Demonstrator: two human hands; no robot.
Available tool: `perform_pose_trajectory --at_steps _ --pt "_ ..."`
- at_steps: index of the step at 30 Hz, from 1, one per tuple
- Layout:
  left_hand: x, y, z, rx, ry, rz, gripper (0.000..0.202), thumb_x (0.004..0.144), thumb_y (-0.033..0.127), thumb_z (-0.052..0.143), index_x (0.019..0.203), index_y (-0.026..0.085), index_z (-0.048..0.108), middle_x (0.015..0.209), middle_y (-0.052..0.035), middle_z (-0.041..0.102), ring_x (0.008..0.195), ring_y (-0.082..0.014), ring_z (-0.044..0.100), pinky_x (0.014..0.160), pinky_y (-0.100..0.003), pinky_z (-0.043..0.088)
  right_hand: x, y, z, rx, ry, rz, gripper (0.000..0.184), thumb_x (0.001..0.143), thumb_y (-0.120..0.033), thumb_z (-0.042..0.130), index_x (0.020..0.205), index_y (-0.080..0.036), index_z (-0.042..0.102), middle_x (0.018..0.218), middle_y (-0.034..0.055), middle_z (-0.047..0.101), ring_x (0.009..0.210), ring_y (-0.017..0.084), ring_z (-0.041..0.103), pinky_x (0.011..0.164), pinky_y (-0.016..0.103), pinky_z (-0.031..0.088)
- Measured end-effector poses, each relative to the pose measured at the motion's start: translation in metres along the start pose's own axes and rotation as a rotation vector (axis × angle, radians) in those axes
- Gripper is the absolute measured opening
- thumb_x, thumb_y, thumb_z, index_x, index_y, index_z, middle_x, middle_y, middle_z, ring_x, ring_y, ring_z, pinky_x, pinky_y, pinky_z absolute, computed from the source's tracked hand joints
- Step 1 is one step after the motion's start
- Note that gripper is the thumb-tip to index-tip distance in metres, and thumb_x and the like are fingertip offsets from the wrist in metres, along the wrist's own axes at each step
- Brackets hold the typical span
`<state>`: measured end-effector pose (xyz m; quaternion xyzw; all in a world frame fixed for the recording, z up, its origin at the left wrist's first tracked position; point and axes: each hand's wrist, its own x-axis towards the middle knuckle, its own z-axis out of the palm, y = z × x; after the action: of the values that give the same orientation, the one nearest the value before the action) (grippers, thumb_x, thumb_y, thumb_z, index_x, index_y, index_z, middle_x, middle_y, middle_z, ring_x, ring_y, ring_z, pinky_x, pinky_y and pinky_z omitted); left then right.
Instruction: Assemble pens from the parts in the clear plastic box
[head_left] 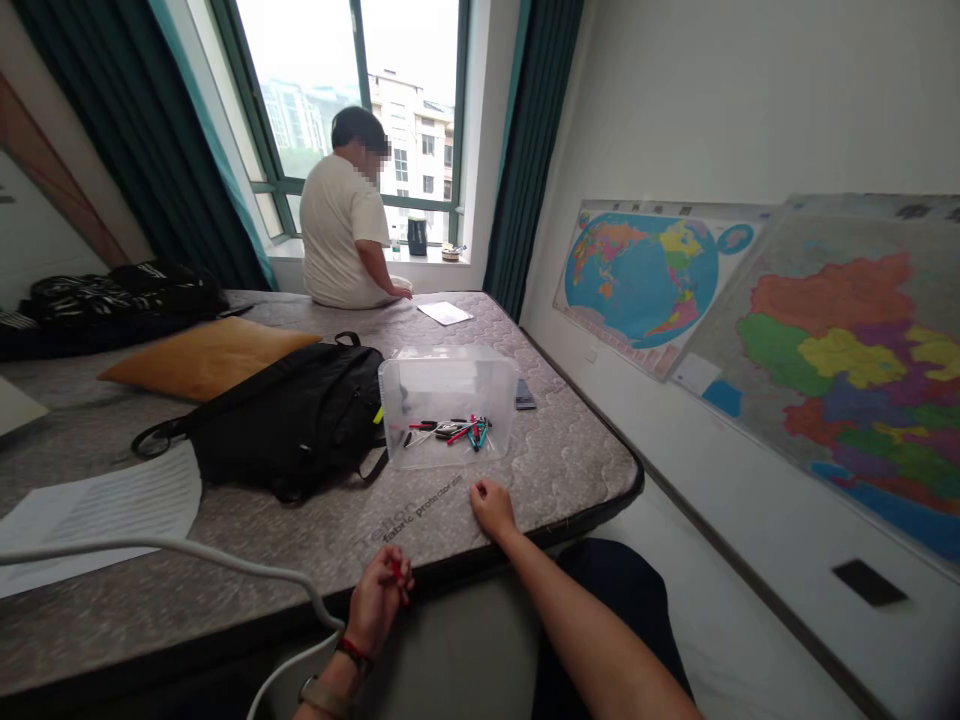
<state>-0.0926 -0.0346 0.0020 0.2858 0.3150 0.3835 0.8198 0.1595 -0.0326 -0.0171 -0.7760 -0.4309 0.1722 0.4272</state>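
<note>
A clear plastic bin (448,385) stands ahead of the right hand (493,507), a black backpack (292,425) just beside it

Head-worn view, facing forward and down, left hand (379,600), right hand (493,508), both close below

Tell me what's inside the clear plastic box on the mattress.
The clear plastic box holds a loose pile of pens in red, teal and black. The pile covers part of the box floor, so anything beneath the pens cannot be seen.

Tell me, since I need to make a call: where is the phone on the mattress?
In the head view, the phone lies on the mattress, just right of the clear plastic bin.
</note>
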Motion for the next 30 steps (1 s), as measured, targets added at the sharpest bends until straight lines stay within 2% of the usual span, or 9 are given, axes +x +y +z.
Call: perform_pose_trajectory --at_steps 5,10,16,21,25,30 --pt "-0.001 0.021 0.007 -0.074 0.082 0.073 0.024 0.063 0.009 0.055 0.085 0.018 0.056 0.063 0.003 0.05 0.058 -0.0118 0.048 0.058 -0.025 0.046 0.013 0.004 -0.002 0.013 -0.055 0.014 0.024 0.082 -0.031 0.054 0.064 -0.018 0.062 0.061 0.0022 0.062 0.062 0.015 0.053 0.061 0.024 0.034" --pt "0.0 0.027 0.006 -0.118 0.146 0.126 0.024 0.061 0.006 0.05 0.081 0.018 0.055 0.061 0.0031 0.048 0.055 -0.011 0.047 0.055 -0.024 0.045 0.016 0.017 0.0 0.123 -0.121 0.075 0.025 0.083 -0.035 0.053 0.066 -0.018 0.06 0.055 -0.0011 0.058 0.055 0.013 0.053 0.055 0.022 0.036" --pt "-0.004 0.025 0.007 -0.173 0.175 0.078 0.021 0.07 0.007 0.053 0.088 0.018 0.055 0.069 0.0001 0.059 0.06 -0.012 0.056 0.065 -0.029 0.052 0.022 0.016 -0.001 0.285 -0.217 0.194 0.022 0.084 -0.033 0.056 0.069 -0.017 0.058 0.056 -0.0016 0.06 0.044 0.009 0.052 0.046 0.018 0.039" --pt "-0.004 0.027 0.01 -0.127 0.251 0.032 0.014 0.079 0.009 0.056 0.091 0.017 0.056 0.081 -0.0054 0.068 0.069 -0.0148 0.065 0.071 -0.032 0.055 0.027 0.008 -0.011 0.391 -0.313 0.301 0.02 0.088 -0.027 0.056 0.072 -0.016 0.058 0.057 -0.0001 0.063 0.041 0.007 0.053 0.041 0.016 0.043" --pt "-0.005 0.026 0.01 -0.028 0.282 -0.009 0.014 0.082 0.009 0.059 0.093 0.017 0.056 0.095 -0.008 0.071 0.074 -0.0156 0.068 0.07 -0.03 0.055 0.03 0.001 -0.014 0.401 -0.311 0.392 0.018 0.089 -0.023 0.057 0.074 -0.015 0.057 0.056 0.0003 0.063 0.039 0.007 0.054 0.039 0.014 0.043" --pt "-0.005 0.021 0.008 0.07 0.23 -0.037 0.019 0.081 0.018 0.068 0.096 0.019 0.056 0.112 -0.0094 0.07 0.081 -0.0162 0.069 0.07 -0.028 0.054 0.045 -0.004 -0.001 0.341 -0.227 0.563 0.023 0.092 -0.03 0.055 0.075 -0.016 0.054 0.052 0.0017 0.062 0.034 0.008 0.051 0.033 0.015 0.039"
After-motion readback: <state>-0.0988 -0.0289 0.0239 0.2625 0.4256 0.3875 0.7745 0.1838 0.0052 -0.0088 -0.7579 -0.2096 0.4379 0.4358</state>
